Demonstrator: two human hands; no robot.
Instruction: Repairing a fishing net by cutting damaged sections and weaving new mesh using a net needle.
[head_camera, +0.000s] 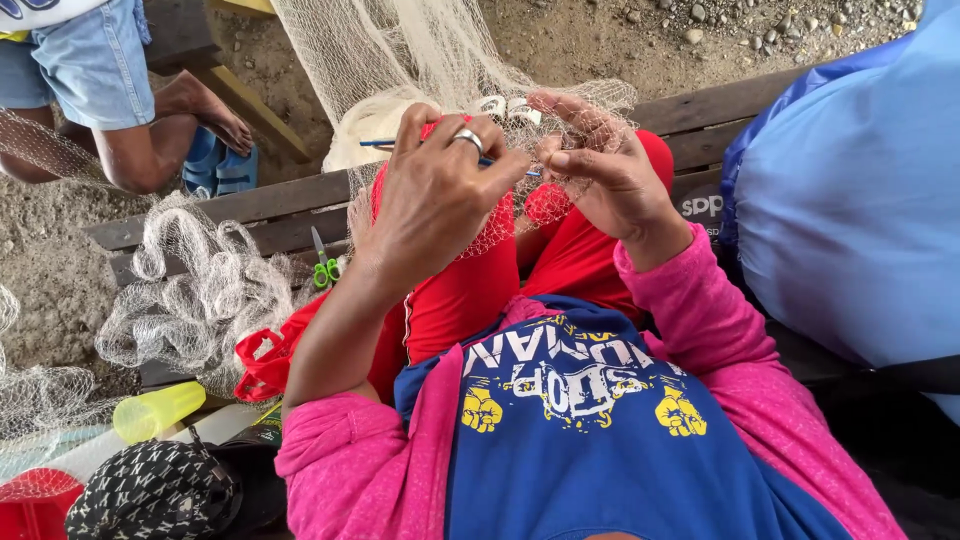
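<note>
Here, a pale fishing net (440, 60) hangs over the person's red-clad knees, held up in front of the chest by both hands. The left hand (435, 195) (a silver ring (468, 138) on one finger) has its grip closed on a thin blue needle (385, 144) that runs across the mesh. The right hand (605, 170) pinches a fold of the net between thumb and fingers. More net (200, 290) lies bunched on the dark wooden desk (290, 205) to the left, just beside green-handled scissors (324, 265). Nearer the camera sit a yellow cup (160, 410), a red bag (265, 365) and a patterned black cap (150, 490). Another person's bare legs (150, 130) show at top left.
</note>
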